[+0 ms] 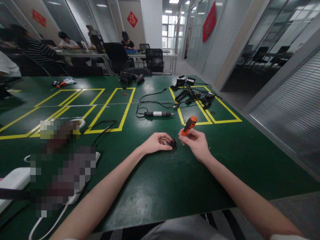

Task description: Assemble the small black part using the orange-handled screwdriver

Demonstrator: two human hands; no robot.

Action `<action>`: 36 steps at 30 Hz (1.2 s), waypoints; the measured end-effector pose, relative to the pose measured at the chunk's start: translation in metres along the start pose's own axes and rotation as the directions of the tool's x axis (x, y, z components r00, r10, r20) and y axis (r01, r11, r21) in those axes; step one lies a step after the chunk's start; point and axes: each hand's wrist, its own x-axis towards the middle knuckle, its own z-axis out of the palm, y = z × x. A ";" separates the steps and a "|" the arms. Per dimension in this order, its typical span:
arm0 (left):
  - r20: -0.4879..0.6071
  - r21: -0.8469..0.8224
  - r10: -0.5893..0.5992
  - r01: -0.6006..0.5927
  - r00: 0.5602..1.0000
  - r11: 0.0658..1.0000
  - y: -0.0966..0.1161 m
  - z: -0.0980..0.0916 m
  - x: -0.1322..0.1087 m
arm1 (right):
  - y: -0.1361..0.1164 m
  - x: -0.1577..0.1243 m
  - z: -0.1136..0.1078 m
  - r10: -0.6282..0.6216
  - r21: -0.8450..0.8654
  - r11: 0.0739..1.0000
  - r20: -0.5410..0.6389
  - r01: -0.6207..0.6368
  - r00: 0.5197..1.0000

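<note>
My right hand [196,141] is closed around an orange and black screwdriver [190,124], its handle tilted up to the right. The screwdriver's tip points down left toward a small round black part [173,144] on the green table; whether they touch I cannot tell. My left hand [158,142] grips that part from the left with its fingertips. A short upright stub rises from the part's middle. Just beyond my hands lies a corded electric screwdriver [158,114], grey and silver, pointing right.
Black parts and cables [191,95] lie heaped at the far right of the green table [140,186]. Farther back sits a dark power drill [126,78]. White cables and a blurred-out area [72,166] are at left. People sit at a table [100,55] behind.
</note>
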 end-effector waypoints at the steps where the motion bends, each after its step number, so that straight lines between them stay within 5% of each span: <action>1: 0.001 0.003 -0.002 0.002 1.000 1.000 0.000 0.000 0.000 | 0.001 0.000 0.000 0.001 0.001 1.000 -0.005 -0.001 1.000; 27: -0.037 0.054 -0.007 0.009 0.999 0.999 0.002 0.002 -0.001 | -0.002 -0.004 0.002 -0.001 0.060 0.998 0.065 -0.003 0.998; 36: -0.015 0.064 0.005 -0.004 1.000 0.998 -0.001 0.000 0.001 | -0.002 -0.002 0.003 -0.051 -0.037 0.998 -0.037 0.049 0.998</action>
